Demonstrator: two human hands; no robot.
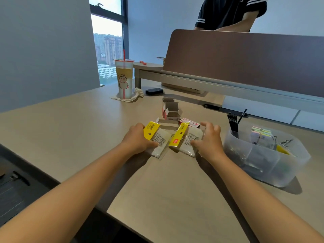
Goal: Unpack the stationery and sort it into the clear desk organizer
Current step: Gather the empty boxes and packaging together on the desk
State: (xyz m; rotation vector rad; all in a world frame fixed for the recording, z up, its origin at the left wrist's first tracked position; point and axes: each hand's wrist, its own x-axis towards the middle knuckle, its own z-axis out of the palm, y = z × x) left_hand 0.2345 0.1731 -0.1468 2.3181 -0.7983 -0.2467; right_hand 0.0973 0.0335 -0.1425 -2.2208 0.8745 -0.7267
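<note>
The desk [70, 130] spreads wide and pale under everything; along its far right edge stands a brown divider panel [245, 62], with another person's dark sleeve above it; far left of centre a tall drink cup [123, 78] sits on a napkin, a small black case [154, 91] just right of it.

At the near right lies the clear desk organizer [263, 165], already holding black pens [234, 124] upright in its far-left compartment, coloured sticky tabs [261, 133] and what look like binder clips further right; its near compartments are too hazy to read.

In the middle, beyond the hands, are several opened small cardboard boxes [171, 111], flaps up, and a red-and-white box [190, 122] lying flat.

The left hand [138, 137] has its fingers curled round the left yellow-topped packet [157, 139], thumb near the barcode; the right hand [209, 140] pinches the right yellow-topped packet [185, 141] at its near corner, the remaining fingers spread loosely above it; both packets are sealed and lie on or just above the desk, corners nearly touching, well left of the organizer.

My guess is that opening comes next; the film looks slick, so a hard tear could burst a packet and scatter its contents among the boxes; handling two at once risks one sliding off.
</note>
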